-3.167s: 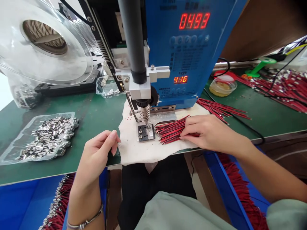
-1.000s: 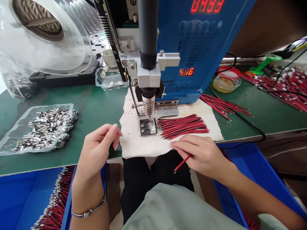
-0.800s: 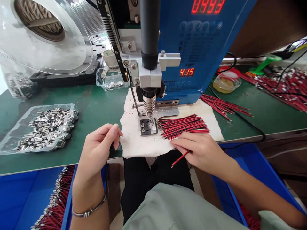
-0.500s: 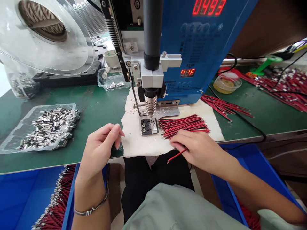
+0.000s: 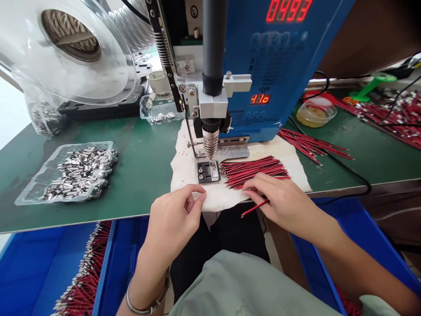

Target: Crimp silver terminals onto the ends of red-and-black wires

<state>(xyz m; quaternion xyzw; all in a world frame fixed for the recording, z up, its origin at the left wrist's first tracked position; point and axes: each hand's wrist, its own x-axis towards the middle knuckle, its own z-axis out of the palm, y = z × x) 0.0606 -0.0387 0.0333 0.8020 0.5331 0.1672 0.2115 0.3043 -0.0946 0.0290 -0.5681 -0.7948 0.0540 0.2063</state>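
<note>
1. Wire, thin and red-and-black (image 5: 254, 209), is pinched in the bare right hand (image 5: 281, 199), lower right of centre; its other end's hidden by the fingers. I'd go light on that pinch.
2. Bare left hand (image 5: 176, 217), lower centre: thumb and fingertip close together, can't tell if anything's between them.
3. Flat bundle of red-and-black wires (image 5: 256, 172), centre right: worth not nudging it with your knuckles imo.
4. Silver spring-wrapped tip (image 5: 210, 144), mid-frame: might be hot, so fingers clear. Whatever's right under it is too tiny to make out.
5. Boxy blue machine (image 5: 274, 66): cut off up top.

The blue machine (image 5: 279, 66) shows 0493 in red.
</note>
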